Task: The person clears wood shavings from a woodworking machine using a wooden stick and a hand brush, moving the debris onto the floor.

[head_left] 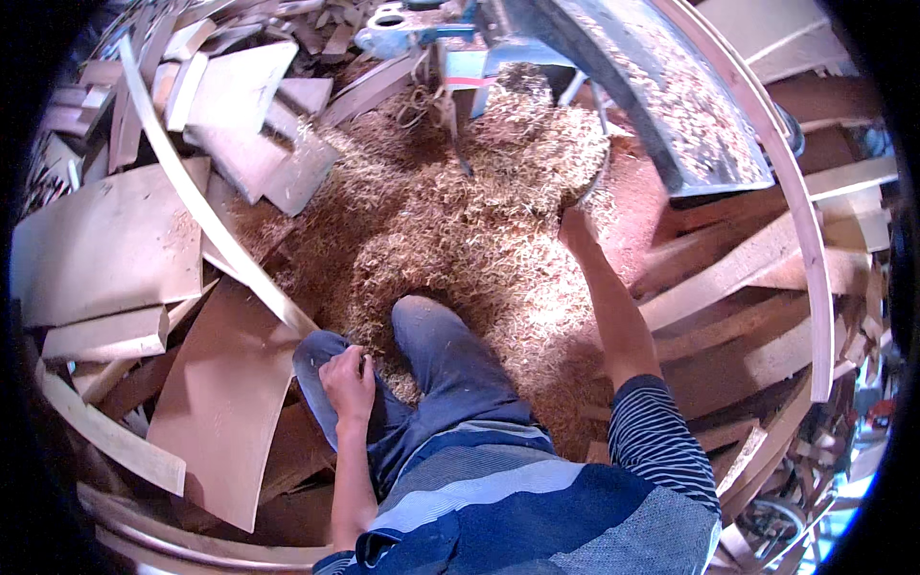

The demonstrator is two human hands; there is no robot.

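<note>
My left hand (348, 385) rests on my left knee with its fingers curled in, and I see nothing in it. My right arm reaches forward into a heap of pale wood shavings (450, 240). There my right hand (575, 228) is closed at the lower end of a thin curved rim (601, 177) that edges the shavings. Its fingertips are hidden, so what it grips is unclear. Between my legs and the hand, shavings cover the ground thickly.
A sloping metal chute (704, 125) scattered with chips stands at the front right, beside a long bent wooden strip (810, 240). Planks (728, 268) lie on the right. Wide boards (115, 244) and a curved slat (196, 201) lie left. Blue-and-white machinery (465, 67) stands ahead.
</note>
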